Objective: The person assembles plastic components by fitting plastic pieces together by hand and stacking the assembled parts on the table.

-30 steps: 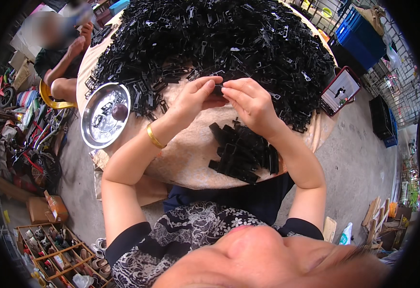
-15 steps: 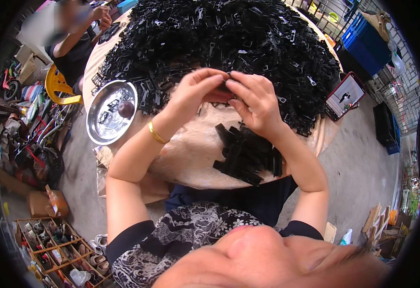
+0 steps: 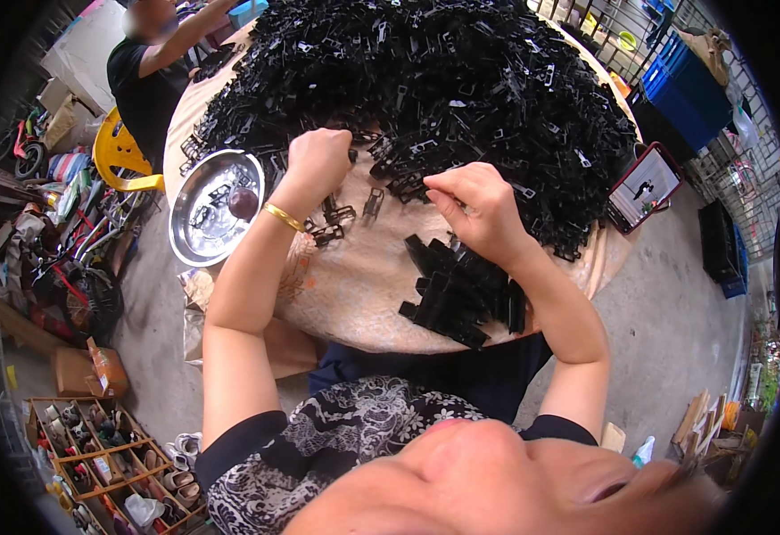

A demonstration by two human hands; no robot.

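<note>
Black plastic clips [image 3: 425, 80] heaped glossy, left hand [image 3: 318, 160] fisted in pile, right hand [image 3: 479, 209] pinching, contents unclear

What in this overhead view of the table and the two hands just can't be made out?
All from the head view:
- Whether the left hand holds a piece: its closed fingers hide the palm.
- What the right hand pinches: too small, hidden by the fingertips.
- The shape of single parts in the black heap: too tangled and small.
- The small dark object in the metal dish: too small to identify.
- The phone screen: too small.
</note>
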